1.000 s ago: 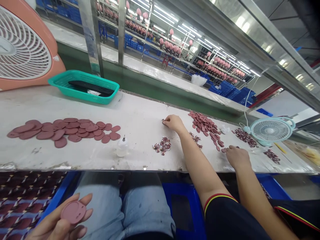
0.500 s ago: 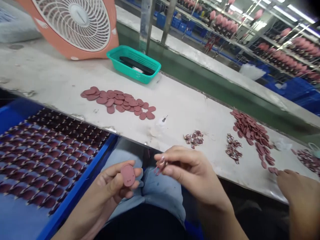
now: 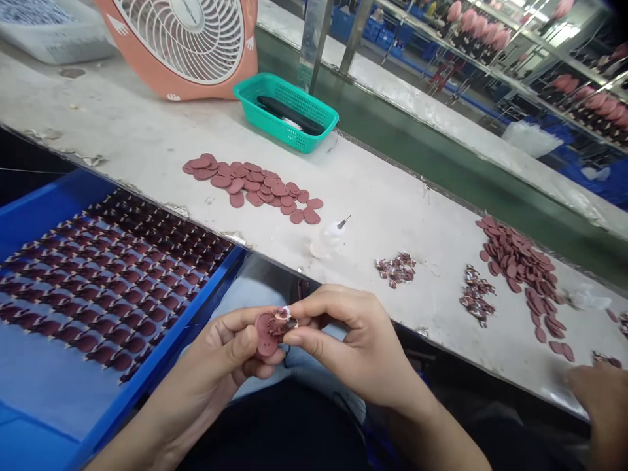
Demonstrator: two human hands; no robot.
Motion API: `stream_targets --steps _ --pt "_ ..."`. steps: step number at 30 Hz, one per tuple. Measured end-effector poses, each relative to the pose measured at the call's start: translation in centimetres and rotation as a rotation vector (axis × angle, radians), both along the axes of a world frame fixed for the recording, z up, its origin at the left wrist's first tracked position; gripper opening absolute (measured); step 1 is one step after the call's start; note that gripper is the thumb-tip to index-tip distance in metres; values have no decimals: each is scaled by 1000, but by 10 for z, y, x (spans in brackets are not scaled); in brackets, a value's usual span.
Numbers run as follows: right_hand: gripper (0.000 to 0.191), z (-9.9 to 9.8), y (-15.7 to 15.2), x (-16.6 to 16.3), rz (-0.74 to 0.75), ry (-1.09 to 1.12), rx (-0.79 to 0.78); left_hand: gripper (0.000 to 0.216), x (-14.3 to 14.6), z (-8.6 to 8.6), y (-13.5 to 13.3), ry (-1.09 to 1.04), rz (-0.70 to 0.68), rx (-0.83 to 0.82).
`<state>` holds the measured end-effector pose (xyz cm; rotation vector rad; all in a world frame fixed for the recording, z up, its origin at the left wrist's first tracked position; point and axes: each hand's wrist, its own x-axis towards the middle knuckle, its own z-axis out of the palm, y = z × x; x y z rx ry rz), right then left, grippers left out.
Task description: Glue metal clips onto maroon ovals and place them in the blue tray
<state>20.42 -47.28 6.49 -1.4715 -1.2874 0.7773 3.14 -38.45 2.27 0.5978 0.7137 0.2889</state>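
Left hand [image 3: 216, 353] low over the lap, cradling a mauve disc [image 3: 265, 333] between thumb and curled fingers [image 3: 258, 369], the disc held just above pale jeans [image 3: 255, 288]. Right hand [image 3: 353, 347] right up against it, its fingers [image 3: 314, 309] pressed together and pinching a tiny patterned piece [image 3: 288, 322] at the disc's face; the exact contact half hidden by the fingertips. Beside the knees on the left, a blue tray [image 3: 161, 355] carrying neat rows of dark maroon discs [image 3: 112, 288]. Ahead, a long white bench [image 3: 147, 137] bearing a loose pile of mauve discs [image 3: 250, 186], a small white glue bottle [image 3: 326, 239] with a thin metal nozzle, just right of that pile, then a small heap of patterned pieces [image 3: 395, 269], a second heap [image 3: 477, 294], and a larger pile of discs [image 3: 520, 268]. Farther back on the bench, a teal plastic basket [image 3: 314, 108] holding a black strip [image 3: 284, 114], next to an orange fan [image 3: 245, 52]. At the right edge, a co-worker's hand [image 3: 601, 412], near a few scattered pieces [image 3: 606, 360], its fingers too blurred to read.
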Motion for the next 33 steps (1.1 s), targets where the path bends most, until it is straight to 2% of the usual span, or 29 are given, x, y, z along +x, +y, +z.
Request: stream_targets --steps 5,13,22,26,33 --pt "13 4 -2 0 41 -64 21 30 -2 -7 2 -37 -62 -30" --pt "11 6 -2 1 75 -177 45 29 -4 -7 3 -25 -63 -52" --pt "11 9 -3 -2 91 -298 68 40 -1 -7 1 -2 -17 -91" --pt "10 9 -2 -1 98 -289 69 32 -2 -9 2 -37 -38 -122" --pt "9 7 0 2 130 -263 60 36 -2 -7 1 -2 -40 -144"
